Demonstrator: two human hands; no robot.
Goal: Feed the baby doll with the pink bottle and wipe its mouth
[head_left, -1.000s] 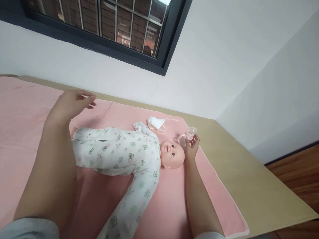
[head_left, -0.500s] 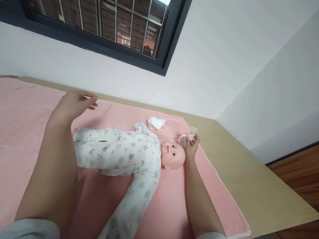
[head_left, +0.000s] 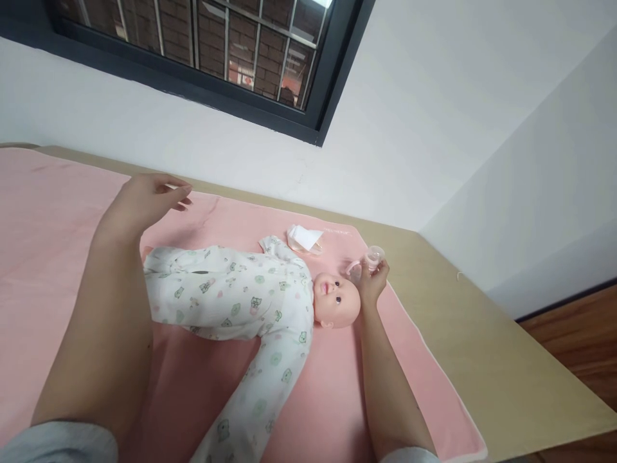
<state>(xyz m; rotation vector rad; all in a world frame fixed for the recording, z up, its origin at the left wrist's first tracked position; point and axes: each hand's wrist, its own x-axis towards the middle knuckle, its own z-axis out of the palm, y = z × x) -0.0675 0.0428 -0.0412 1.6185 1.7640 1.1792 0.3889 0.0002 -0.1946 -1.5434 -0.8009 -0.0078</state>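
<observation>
Head view, left to right: my left hand [head_left: 144, 199] hovers loosely spread above the pink blanket [head_left: 43, 212], holding nothing, much where it hung a second ago. The doll [head_left: 250, 302] in its printed sleepsuit lies on its back across the blanket. A crumpled white wipe [head_left: 303, 236] sits beyond its shoulder. My right hand [head_left: 372, 284] pinches the small clear baby bottle [head_left: 370, 259] just past the doll's head, barely shifted; whether anything is inside I cannot tell.

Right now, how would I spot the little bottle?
Find the pink blanket on the table and the doll lying on it. Just beyond the doll's head, the right hand grips the bottle: small, clear, pink-handled, unlike the white cloth nearby.
</observation>
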